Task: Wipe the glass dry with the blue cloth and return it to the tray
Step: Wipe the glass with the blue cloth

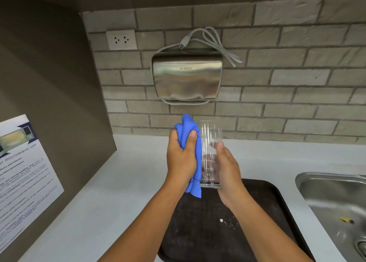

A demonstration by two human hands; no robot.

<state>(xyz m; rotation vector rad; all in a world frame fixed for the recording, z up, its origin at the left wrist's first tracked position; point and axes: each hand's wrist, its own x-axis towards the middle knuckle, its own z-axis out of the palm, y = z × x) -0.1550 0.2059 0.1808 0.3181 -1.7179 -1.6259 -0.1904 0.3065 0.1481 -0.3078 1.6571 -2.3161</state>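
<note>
A clear drinking glass (209, 140) is held upright in the air above the far end of a dark tray (263, 206). My right hand (227, 172) grips its right side, thumb along the wall. My left hand (181, 158) clutches a bunched blue cloth (187, 127) and presses it against the glass's left side. The cloth's ends stick out above my fingers and hang below my palm. Both forearms cross over the tray.
The tray lies on a pale counter (111, 192) and carries a few white crumbs (221, 220). A steel sink (336, 202) is at the right. A steel hand dryer (187, 77) and a wall socket (121, 39) hang on the brick wall. A microwave notice (21, 172) is on the left wall.
</note>
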